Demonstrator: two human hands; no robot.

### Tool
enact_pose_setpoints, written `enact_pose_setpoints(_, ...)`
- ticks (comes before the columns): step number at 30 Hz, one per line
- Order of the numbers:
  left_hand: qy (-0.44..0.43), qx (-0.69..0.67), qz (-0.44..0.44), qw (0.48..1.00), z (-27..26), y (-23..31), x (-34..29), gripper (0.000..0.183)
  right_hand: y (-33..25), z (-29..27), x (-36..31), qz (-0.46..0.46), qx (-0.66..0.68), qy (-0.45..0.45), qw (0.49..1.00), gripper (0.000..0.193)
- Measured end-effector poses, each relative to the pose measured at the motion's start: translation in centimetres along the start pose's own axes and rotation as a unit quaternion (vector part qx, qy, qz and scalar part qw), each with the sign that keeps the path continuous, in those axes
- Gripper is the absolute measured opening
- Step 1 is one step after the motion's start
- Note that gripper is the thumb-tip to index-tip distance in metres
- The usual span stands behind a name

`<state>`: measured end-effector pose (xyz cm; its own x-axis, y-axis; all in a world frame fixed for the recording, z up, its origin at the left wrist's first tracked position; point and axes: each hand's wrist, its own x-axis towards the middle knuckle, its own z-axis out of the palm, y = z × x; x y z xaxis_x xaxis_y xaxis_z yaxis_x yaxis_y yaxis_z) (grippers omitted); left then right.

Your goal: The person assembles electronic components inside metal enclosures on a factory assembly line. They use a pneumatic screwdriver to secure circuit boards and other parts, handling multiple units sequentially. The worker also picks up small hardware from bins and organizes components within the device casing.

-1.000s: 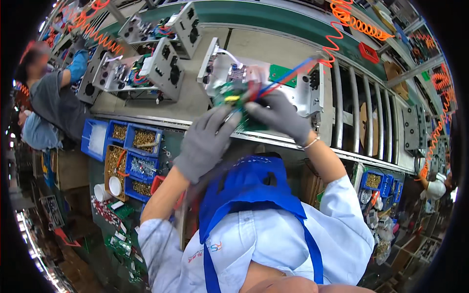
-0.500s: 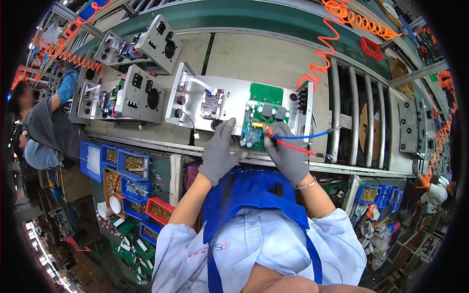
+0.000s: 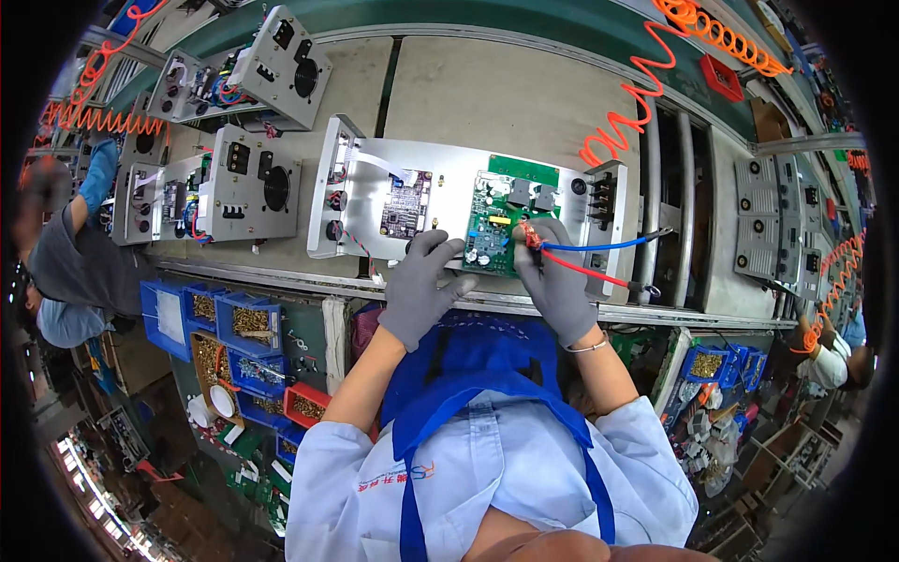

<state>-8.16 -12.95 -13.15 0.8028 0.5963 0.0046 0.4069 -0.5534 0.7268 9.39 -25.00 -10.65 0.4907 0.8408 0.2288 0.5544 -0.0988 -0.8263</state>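
Note:
A green circuit board (image 3: 487, 214) with a yellow part and grey blocks lies over the right part of an open metal chassis (image 3: 370, 201), partly covering another green board (image 3: 541, 174) behind it. My right hand (image 3: 560, 290), in a grey glove, is closed at the board's right side, pinching a bundle of wires (image 3: 532, 236). From it a blue cable (image 3: 599, 247) and a red cable (image 3: 592, 271) run right to metal lugs. Beside the board's left edge, my gloved left hand (image 3: 421, 288) rests at the chassis's front edge with thumb and fingers apart. A small purple-grey board (image 3: 405, 204) sits in the chassis.
Other part-built chassis (image 3: 248, 187) stand at the left, near a person in a dark apron (image 3: 84, 258). Blue bins (image 3: 248, 323) of small hardware sit below the bench's front rail. Orange coiled hoses (image 3: 637, 103) hang at right, above metal rollers (image 3: 685, 206).
The view has shifted slightly. The green circuit board lies farther back on the chassis and covers more of the board behind it. My right hand still pinches the wires.

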Motion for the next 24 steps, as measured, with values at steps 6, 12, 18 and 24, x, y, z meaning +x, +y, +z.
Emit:
enact_pose_setpoints(6,-0.002,-0.036,-0.039,0.999,0.15,-0.38,0.34,0.044,0.67,0.56,0.47,0.004,-0.007,-0.011,1.0,0.019)
enact_pose_setpoints(12,0.006,-0.04,-0.04,0.998,0.44,-0.69,0.22,0.039,0.53,0.44,0.88,0.008,0.005,-0.028,1.0,0.023)
enact_pose_setpoints(18,0.017,-0.076,-0.051,0.996,0.54,-0.41,0.35,0.037,0.25,0.3,0.84,0.025,0.023,-0.03,0.999,0.023)
enact_pose_setpoints(24,0.015,-0.072,-0.057,0.996,0.58,-0.36,0.31,0.036,0.59,0.37,0.58,0.029,0.028,-0.025,0.999,0.023)
